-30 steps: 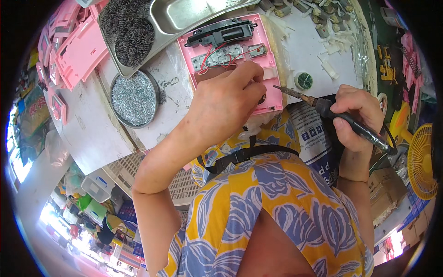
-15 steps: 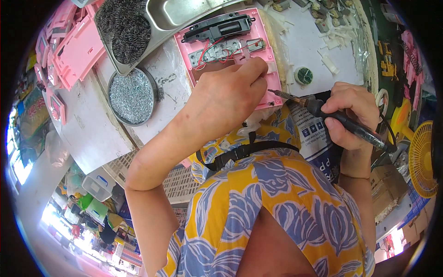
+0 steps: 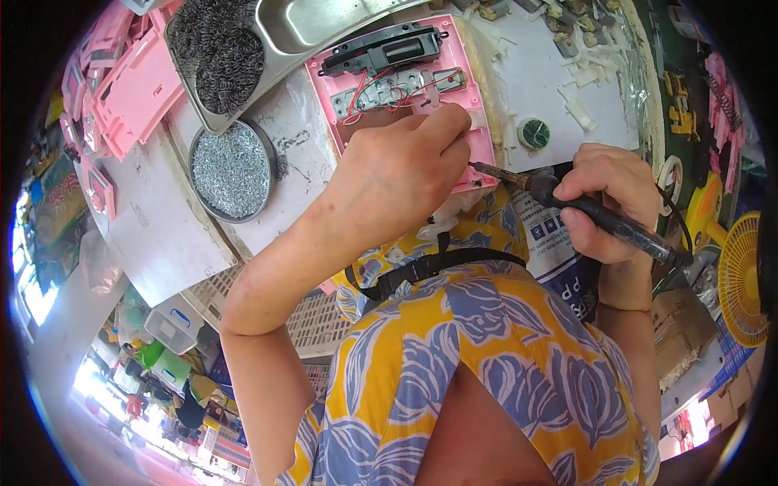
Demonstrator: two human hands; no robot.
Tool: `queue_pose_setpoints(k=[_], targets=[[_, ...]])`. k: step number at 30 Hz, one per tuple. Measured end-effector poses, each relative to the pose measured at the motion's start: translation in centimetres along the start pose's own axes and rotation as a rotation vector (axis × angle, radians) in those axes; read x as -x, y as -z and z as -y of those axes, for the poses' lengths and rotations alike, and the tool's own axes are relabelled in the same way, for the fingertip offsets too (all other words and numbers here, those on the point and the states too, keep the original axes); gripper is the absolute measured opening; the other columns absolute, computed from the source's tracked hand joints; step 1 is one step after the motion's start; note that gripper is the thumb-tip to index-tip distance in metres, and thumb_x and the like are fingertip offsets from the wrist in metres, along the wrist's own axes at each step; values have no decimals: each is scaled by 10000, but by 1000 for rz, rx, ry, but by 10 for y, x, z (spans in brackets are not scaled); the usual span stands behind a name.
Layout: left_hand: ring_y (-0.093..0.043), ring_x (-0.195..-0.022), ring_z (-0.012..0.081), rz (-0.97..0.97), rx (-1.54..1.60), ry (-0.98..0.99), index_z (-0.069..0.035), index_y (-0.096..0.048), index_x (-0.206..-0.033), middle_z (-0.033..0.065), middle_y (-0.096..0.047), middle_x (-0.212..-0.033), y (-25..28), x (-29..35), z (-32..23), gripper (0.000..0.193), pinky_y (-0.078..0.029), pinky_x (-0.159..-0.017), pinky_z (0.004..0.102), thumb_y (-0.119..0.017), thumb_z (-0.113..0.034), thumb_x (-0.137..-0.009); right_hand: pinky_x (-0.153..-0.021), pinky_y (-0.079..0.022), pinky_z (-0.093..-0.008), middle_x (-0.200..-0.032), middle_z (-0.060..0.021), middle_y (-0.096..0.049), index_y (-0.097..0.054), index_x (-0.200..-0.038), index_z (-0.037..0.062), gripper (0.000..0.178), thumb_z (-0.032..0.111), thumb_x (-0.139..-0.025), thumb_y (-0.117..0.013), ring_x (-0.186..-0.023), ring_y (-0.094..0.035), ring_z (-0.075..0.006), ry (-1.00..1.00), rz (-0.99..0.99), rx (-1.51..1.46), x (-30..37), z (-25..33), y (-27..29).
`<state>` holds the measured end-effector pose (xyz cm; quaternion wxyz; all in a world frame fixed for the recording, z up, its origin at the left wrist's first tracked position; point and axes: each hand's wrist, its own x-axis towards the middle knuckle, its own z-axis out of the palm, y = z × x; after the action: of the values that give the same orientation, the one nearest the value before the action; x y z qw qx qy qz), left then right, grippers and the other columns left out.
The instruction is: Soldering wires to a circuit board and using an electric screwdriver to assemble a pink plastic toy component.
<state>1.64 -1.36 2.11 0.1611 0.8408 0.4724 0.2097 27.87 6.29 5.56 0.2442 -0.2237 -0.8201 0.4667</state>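
A pink plastic housing (image 3: 480,134) lies in front of me, with a black plastic part (image 3: 389,50) and a grey metal plate (image 3: 369,94) with thin red wires fitted inside. Over the housing's near half, my left hand (image 3: 405,166) is closed, its thumb and fingers pinched together; what they hold, if anything, is hidden. My right hand (image 3: 612,198) grips a soldering iron (image 3: 596,212) by its black handle. The iron's thin tip points left and reaches the fingers of my left hand, above the housing's near right corner; whether it touches anything there cannot be seen.
Left of the housing stand a metal tray (image 3: 284,32) with dark springs and a round tin (image 3: 271,174) of small screws. A green-topped roll (image 3: 533,133) and white plastic pieces (image 3: 577,109) lie right. Pink panels (image 3: 138,89) are piled far left; a yellow fan (image 3: 739,279) stands right.
The soldering iron and my right hand have shifted slightly left, bringing the tip up to my left fingers. My left hand has barely moved.
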Motion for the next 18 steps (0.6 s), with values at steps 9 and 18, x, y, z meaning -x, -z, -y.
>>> queue_pose_setpoints(k=[9, 18], targets=[[-687, -827, 233, 29, 20, 28, -54, -662, -900, 47, -633, -1016, 3, -1, -3, 182, -574, -685, 355, -737, -71, -735, -523, -441, -312, -659, -65, -616, -656, -871, 53, 181, 42, -707, -731, -539, -589, -214, -17, 28, 29, -7, 9, -2], [-685, -822, 233, 45, 13, 16, -55, -647, -884, 51, -628, -1013, 2, -1, -1, 184, -571, -681, 354, -737, -66, -724, -598, -400, -235, -787, -37, -620, -639, -900, 3, 218, 127, -750, -738, -649, -546, -89, -206, -245, -179, 31, 14, 26]])
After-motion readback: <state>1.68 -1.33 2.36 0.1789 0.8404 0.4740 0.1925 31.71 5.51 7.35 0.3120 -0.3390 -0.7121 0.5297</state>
